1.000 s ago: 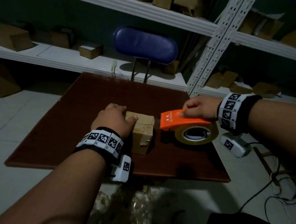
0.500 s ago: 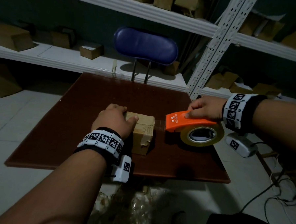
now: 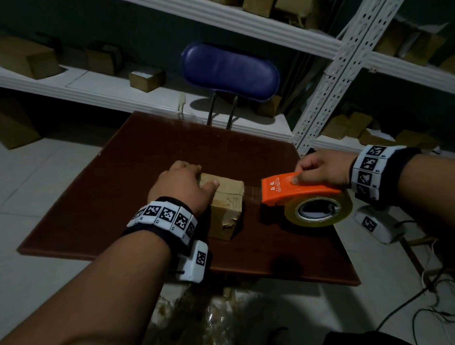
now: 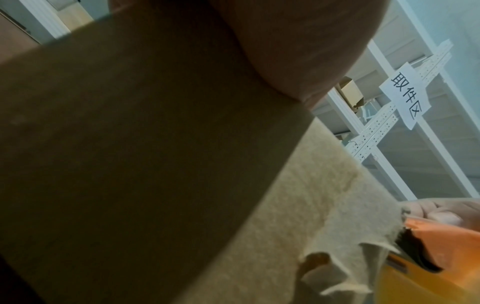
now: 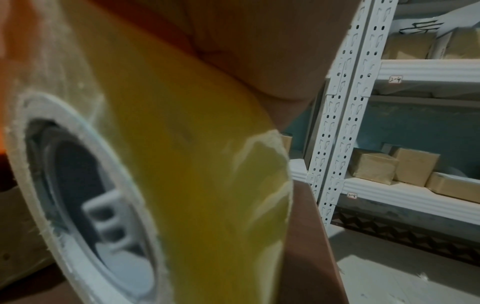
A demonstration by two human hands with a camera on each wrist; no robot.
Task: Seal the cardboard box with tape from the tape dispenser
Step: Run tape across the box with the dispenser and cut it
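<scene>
While our left hand (image 3: 179,187) presses flat on the box (image 3: 226,198) mid-table (image 3: 114,192), our right hand (image 3: 323,168) grips the dispenser (image 3: 294,191) just beside it, a strip of tape (image 3: 251,193) stretched between; we judge the strip laid, and next comes a cut, needing tension; shelves (image 3: 229,16) of cartons and a chair (image 3: 230,73) stand behind.

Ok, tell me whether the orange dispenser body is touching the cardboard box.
Apart. The head view shows the tape dispenser held clear of the cardboard box, with only a stretch of clear tape bridging the gap over the table.
</scene>
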